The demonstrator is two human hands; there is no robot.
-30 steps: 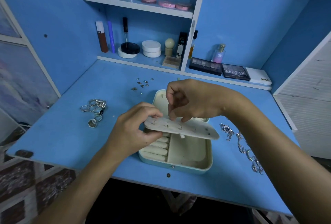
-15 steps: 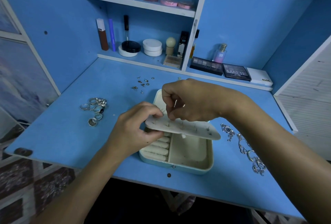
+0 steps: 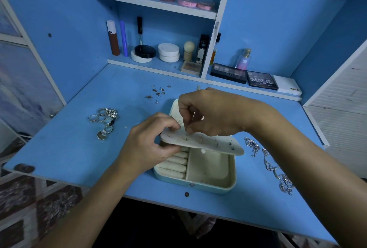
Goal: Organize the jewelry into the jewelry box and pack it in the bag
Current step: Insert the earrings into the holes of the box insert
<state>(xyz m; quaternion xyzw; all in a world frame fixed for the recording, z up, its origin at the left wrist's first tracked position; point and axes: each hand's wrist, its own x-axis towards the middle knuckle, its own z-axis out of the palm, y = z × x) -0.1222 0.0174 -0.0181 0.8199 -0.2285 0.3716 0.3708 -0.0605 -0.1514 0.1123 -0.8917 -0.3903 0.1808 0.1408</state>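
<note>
Jewelry box (image 3: 210, 176) is sat open on the blue desk (image 3: 65, 148), cream inside. Its earring panel (image 3: 202, 144) is pinched at one end by the left hand (image 3: 151, 144); a stud is nipped by the right hand (image 3: 210, 112), fingertips (image 3: 188, 129) nearly closed.

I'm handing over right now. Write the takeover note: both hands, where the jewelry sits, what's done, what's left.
Left hand grips the earring panel over the open jewelry box.
Right hand pinches at a stud post on the panel.
Done: several posts stand in the panel.
Left: loose earrings behind the box, rings to its left, necklaces to its right. No bag in view.
</note>
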